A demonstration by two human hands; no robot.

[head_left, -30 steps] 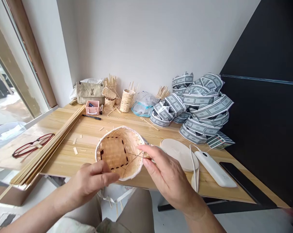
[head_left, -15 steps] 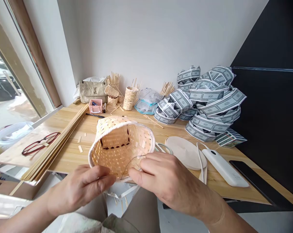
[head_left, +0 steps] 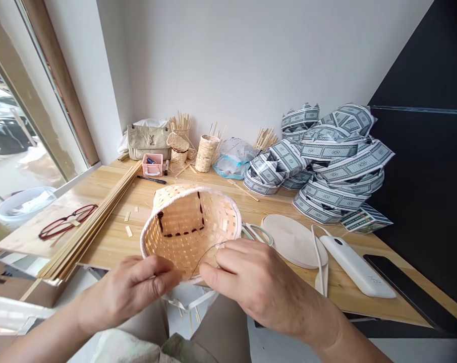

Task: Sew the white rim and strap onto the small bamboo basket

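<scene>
Basket (head_left: 192,242), tilted, near rim between left grip (head_left: 145,282), right grip (head_left: 251,282)

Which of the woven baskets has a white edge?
The large woven basket with the left hand at its rim and its mouth facing the viewer. It alone is edged in white; the smaller woven baskets at the back show no white edging.

passable gap between strip bundle (head_left: 96,220) and basket (head_left: 179,252), left hand (head_left: 137,285) and right hand (head_left: 253,282) blocking its front
</scene>
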